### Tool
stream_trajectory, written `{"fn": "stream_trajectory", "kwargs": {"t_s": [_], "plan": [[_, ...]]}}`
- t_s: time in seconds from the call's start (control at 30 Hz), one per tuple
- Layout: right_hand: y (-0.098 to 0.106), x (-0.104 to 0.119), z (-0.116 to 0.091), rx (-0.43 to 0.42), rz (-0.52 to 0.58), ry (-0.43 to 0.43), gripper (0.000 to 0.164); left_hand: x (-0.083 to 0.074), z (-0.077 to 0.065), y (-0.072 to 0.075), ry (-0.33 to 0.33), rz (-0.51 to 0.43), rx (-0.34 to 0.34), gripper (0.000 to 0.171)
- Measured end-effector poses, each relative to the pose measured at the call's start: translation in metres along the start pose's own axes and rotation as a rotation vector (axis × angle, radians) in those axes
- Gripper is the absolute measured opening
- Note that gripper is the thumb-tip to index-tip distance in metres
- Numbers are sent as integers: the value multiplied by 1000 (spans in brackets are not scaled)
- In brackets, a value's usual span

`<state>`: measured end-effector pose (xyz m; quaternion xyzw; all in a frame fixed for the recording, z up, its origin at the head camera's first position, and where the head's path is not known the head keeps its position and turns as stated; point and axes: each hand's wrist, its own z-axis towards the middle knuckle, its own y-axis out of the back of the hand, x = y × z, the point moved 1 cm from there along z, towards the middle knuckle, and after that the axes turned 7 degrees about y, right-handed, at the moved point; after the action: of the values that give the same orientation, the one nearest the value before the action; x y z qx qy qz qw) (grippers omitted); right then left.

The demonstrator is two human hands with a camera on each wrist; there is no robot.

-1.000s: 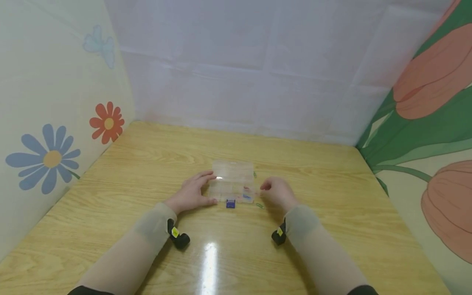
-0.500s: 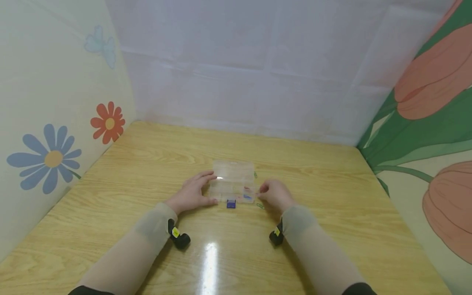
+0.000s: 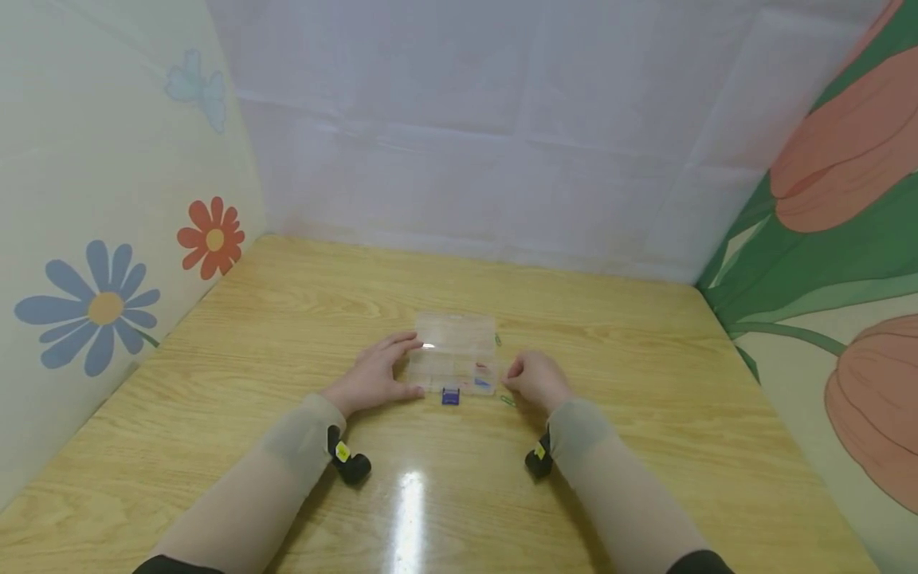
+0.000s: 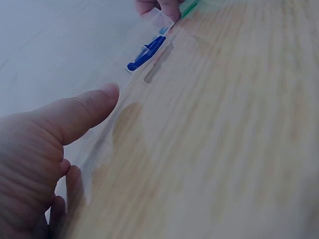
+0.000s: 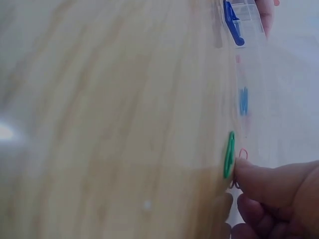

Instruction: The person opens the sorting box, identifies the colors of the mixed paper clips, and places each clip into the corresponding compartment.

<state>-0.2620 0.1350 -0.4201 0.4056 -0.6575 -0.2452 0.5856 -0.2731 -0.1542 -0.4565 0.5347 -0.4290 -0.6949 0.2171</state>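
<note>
A clear plastic compartment box [image 3: 441,367] rests on the table with its blue latch [image 3: 450,396] at the front. Red and blue paper clips [image 3: 482,383] show in its front right part. My left hand [image 3: 374,375] rests at the box's left end, thumb stretched along the front and fingers spread along the side. Beside the right edge, my right hand [image 3: 539,381] pinches a small red paper clip [image 5: 243,153] between thumb and finger, its middle hidden by the thumb. Just next to that thumb lies a green paper clip [image 5: 229,154] on the table.
Another green paper clip [image 3: 498,340] lies by the box's back right side. The wood-grain table [image 3: 617,319] ends at a white cloth backdrop [image 3: 459,159]. Flower-painted panels stand left and right. A light reflection glares on the near tabletop.
My right hand has moved slightly left to the box's right edge, carrying the red paper clip. The left hand and the box stay in place.
</note>
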Motion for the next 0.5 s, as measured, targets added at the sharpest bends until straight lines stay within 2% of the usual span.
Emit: {"fn": "stream_trajectory", "kwargs": {"t_s": [0.23, 0.5], "plan": [[3, -5, -2, -15, -6, 1, 17, -1, 0, 0, -5, 1, -2, 86], [13, -8, -5, -24, 64, -33, 12, -1, 0, 1, -4, 7, -2, 85]]}}
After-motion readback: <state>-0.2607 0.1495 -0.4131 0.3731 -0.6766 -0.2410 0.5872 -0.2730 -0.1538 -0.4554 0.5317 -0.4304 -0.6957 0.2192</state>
